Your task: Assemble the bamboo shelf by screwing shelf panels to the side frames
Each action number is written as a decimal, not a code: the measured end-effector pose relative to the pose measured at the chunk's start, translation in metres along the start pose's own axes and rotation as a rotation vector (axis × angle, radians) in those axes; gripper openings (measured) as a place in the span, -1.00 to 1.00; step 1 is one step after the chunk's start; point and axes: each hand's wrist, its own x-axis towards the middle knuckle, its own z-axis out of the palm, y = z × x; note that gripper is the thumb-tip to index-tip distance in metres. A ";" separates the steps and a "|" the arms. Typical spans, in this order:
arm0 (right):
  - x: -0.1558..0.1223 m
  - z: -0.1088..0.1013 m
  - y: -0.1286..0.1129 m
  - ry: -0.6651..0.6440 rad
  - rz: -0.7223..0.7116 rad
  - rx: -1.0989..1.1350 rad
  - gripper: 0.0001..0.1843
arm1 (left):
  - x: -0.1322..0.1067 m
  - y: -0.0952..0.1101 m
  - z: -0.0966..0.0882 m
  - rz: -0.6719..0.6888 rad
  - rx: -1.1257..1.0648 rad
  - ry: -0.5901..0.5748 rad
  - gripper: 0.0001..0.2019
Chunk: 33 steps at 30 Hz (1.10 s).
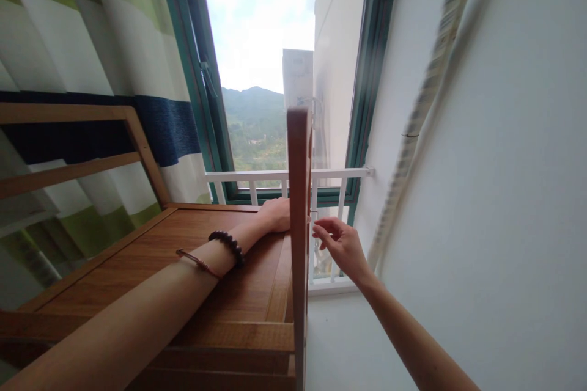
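A brown wooden furniture frame stands edge-on in the middle of the view, joined to a flat wooden panel. My left hand reaches over the panel and touches the left side of this upright. Its fingers are mostly hidden behind the wood. Just right of the upright is my right hand, with its fingers curled and the thumb and forefinger close together. A thin, short line shows by its fingertips, too small to name. Dark beads and a thin bangle circle my left wrist.
Behind the furniture is a green-framed window with a white railing across its lower part. A striped curtain hangs at left behind a wooden rail. A wrapped pipe runs down the white wall at right.
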 end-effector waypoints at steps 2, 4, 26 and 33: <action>0.003 -0.001 -0.006 -0.029 -0.065 -0.035 -0.72 | 0.001 -0.001 0.001 0.006 -0.005 -0.009 -0.54; 0.009 -0.004 -0.012 -0.030 -0.154 -0.088 -0.74 | 0.003 -0.003 0.002 -0.008 -0.014 0.000 -0.52; 0.075 -0.012 0.039 0.009 -0.054 -0.153 -0.66 | 0.012 -0.005 0.011 -0.073 0.037 0.017 -0.50; 0.051 -0.017 0.035 -0.095 -0.016 -0.327 -0.77 | 0.005 0.002 0.004 -0.049 0.081 -0.008 -0.50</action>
